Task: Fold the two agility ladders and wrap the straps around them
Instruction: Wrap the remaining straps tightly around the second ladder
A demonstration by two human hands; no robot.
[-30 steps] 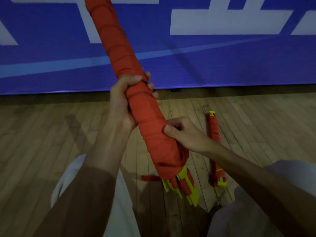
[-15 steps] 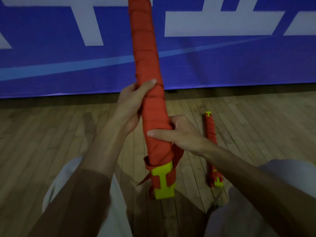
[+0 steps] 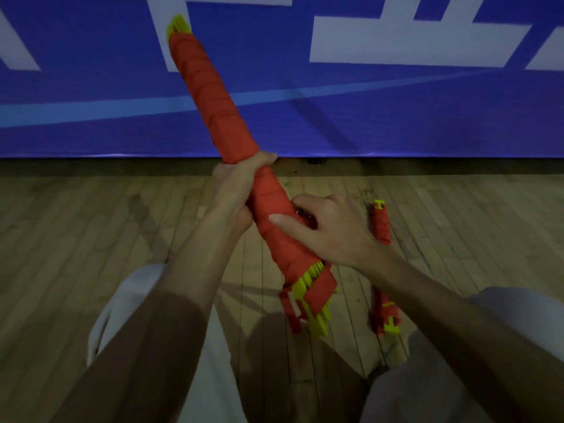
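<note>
ladder (image 3: 210,96) | points up-left (yellow tips (image 3: 178,24)) | left hand (image 3: 235,190), right hand (image 3: 329,230): fingers (image 3: 283,223) grip it

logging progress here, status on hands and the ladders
Left hand grips held ladder mid-length, right hand lower down. Its strap wound on, loose end hanging low. To the right, second ladder lies wrapped on floor, clear of both.

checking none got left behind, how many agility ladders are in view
2. One wrapped agility ladder is gripped by the left hand and right hand; the second agility ladder lies on the wooden floor, partly hidden behind the right forearm.
</note>
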